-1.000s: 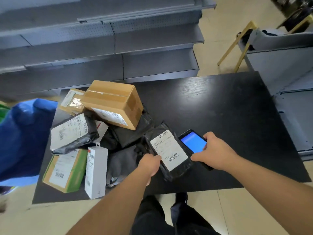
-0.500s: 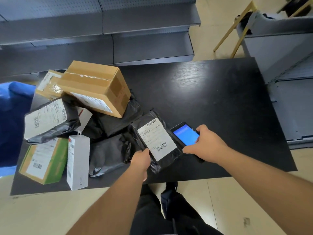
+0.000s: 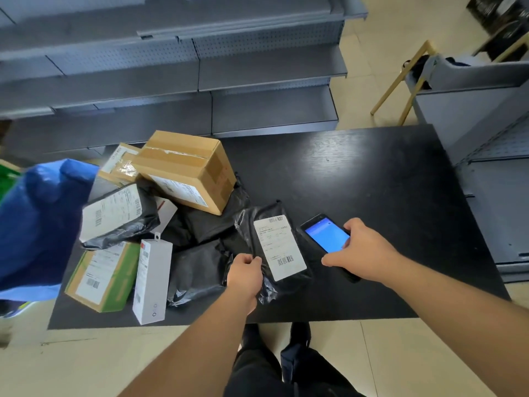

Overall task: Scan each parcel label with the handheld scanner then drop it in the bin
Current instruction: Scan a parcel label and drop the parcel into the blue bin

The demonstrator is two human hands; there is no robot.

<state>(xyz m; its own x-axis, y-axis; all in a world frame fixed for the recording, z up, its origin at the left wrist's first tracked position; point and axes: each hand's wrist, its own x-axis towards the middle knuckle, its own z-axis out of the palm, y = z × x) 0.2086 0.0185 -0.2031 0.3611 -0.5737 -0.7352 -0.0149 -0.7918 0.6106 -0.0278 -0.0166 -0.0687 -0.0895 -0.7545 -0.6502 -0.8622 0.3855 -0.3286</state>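
Observation:
A black plastic parcel [image 3: 264,224] with a white barcode label [image 3: 279,247] lies label-up near the front of the black table [image 3: 372,181]. My left hand [image 3: 244,277] grips its near left edge. My right hand [image 3: 362,253] holds the handheld scanner [image 3: 326,234], a black device with a lit blue screen, just right of the parcel with its far end pointing away from me. A blue bag-lined bin [image 3: 37,222] stands at the table's left end.
More parcels crowd the table's left half: a brown carton [image 3: 186,167], a smaller taped box [image 3: 120,164], a black bag with a label [image 3: 114,216], a green box [image 3: 103,277], a white slim box [image 3: 151,277], and black bags [image 3: 197,265]. Grey shelving [image 3: 200,70] stands behind and at right.
The parcel has turned so its label runs more straight away from me. Both hands keep their holds, and the scanner stays beside the parcel.

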